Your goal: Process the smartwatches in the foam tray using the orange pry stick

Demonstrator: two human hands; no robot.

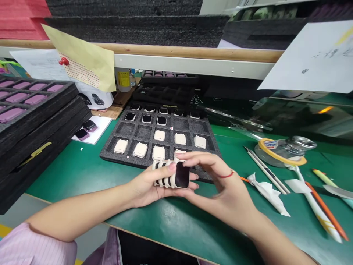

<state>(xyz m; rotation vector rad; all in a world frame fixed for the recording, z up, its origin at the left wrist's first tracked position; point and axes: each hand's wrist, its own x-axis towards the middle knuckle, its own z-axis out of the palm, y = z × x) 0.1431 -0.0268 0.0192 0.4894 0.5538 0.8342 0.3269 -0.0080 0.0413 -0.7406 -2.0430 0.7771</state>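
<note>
My left hand [146, 186] is closed around a stack of several cream smartwatch bodies [171, 174], held sideways just above the green mat. My right hand [212, 176], with a red string on the wrist, pinches the end watch of that stack, whose black screen faces right. Right behind the hands lies a black foam tray [143, 130] with pockets. Some pockets hold cream watch bodies [140, 149] lying face down, and farther ones hold watch bodies with their black screens up [146, 119].
Stacked black foam trays with purple watches [24, 99] stand at the left. Two purple watches [86, 129] lie on white paper. To the right are a tape roll [281, 154], tweezers [266, 170], a crumpled wipe [268, 191] and pens [322, 208]. A shelf edge [193, 60] runs overhead.
</note>
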